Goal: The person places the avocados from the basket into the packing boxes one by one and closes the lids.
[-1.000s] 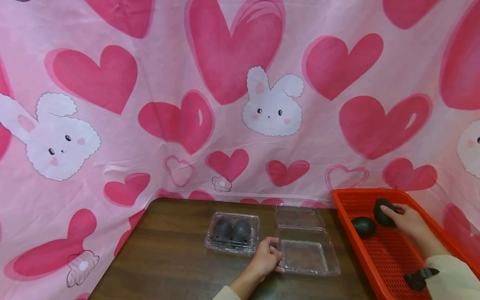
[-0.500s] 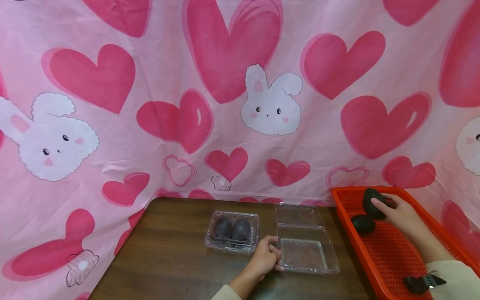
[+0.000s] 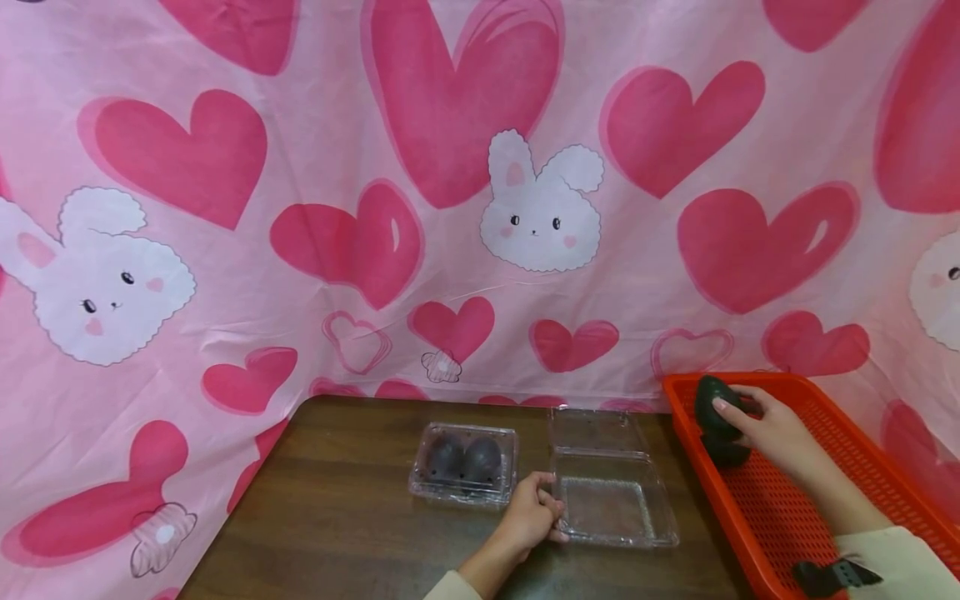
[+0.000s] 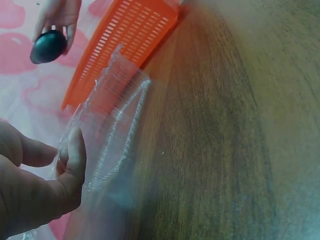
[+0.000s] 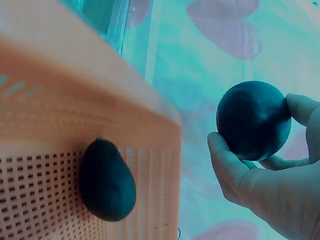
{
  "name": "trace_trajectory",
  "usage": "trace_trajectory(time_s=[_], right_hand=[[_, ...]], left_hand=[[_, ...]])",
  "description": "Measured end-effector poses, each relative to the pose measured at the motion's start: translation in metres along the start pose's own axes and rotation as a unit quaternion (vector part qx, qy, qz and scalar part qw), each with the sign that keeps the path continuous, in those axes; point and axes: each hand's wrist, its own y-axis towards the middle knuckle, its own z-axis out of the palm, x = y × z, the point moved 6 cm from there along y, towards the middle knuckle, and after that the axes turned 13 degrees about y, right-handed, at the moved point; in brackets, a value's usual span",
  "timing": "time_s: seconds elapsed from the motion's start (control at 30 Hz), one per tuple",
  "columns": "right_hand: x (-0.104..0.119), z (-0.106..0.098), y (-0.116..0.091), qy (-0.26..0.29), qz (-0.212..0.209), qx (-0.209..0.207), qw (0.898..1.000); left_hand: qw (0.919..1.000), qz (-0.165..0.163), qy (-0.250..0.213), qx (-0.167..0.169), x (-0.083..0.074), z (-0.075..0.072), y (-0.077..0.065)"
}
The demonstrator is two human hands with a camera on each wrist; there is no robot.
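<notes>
My right hand (image 3: 772, 429) grips a dark green avocado (image 3: 714, 408) above the far left part of the orange basket (image 3: 780, 533). In the right wrist view, thumb and fingers hold the avocado (image 5: 254, 121) around its sides. A second avocado (image 5: 107, 180) lies in the basket, partly covered by the held one in the head view. My left hand (image 3: 528, 517) pinches the left edge of an open clear plastic clamshell box (image 3: 615, 508), whose lid (image 3: 596, 429) is folded back toward the wall. The left wrist view also shows that pinch, with fingers (image 4: 75, 155) against the box's rim.
A closed clear clamshell (image 3: 465, 492) with two dark avocados inside stands left of the open box on the wooden table (image 3: 337, 500). A pink cloth with hearts and rabbits (image 3: 450, 250) hangs behind the table. A black watch (image 3: 832, 577) is on my right wrist.
My right hand has lifted the avocado and carried it left, toward the basket's left rim. My left hand stays on the open box.
</notes>
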Motion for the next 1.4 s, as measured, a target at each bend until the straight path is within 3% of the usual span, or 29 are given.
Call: trace_trajectory(time_s=[0.43,0.63,0.97,1.4], right_hand=[[0.003,0.052,-0.004,0.003,0.001,0.030,1.000],[0.001,0.078,-0.005,0.049,0.009,0.055,0.997],[-0.004,0.117,-0.006,0.068,0.031,0.075,0.994],[-0.020,0.162,0.003,-0.018,0.027,0.080,0.996]], left_hand=[[1.0000,-0.001,-0.004,-0.002,0.001,-0.001,-0.002],[1.0000,-0.003,-0.003,-0.002,0.001,-0.001,-0.003],[1.0000,-0.007,0.002,-0.006,0.000,-0.002,-0.005],[0.9998,-0.012,0.014,-0.006,-0.001,-0.003,-0.003]])
